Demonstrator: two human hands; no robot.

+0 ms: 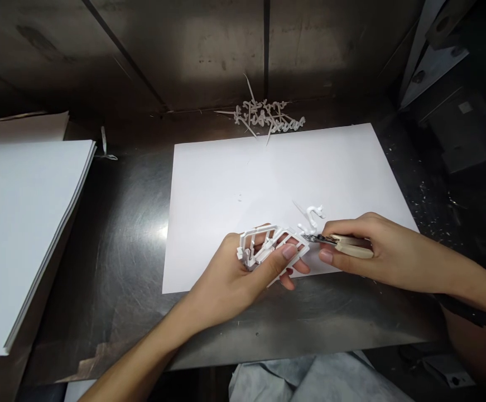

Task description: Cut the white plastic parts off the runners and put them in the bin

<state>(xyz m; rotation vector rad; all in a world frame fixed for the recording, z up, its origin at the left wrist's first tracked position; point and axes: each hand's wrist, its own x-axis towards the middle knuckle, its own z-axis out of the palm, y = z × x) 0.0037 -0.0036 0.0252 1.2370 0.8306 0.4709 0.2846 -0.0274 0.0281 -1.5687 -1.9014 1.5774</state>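
Observation:
My left hand (243,273) grips a white plastic frame part (263,245) with several slats and openings, its thumb pressed on top. A curled white plastic sprue (312,218) stands out at the part's right end. In my right hand (372,251) is a pair of side cutters (351,246) with cream handles. Their metal jaws are at the part's right corner, by the base of the sprue; whether they are closed through the plastic I cannot tell. Both hands are above a white sheet of paper (209,195).
A heap of white sprue scraps (268,114) lies behind the sheet, against the metal wall. At left is a stack of white paper (25,212), with one loose scrap (105,146) near it. Small plastic chips (429,209) are scattered on the metal bench at right.

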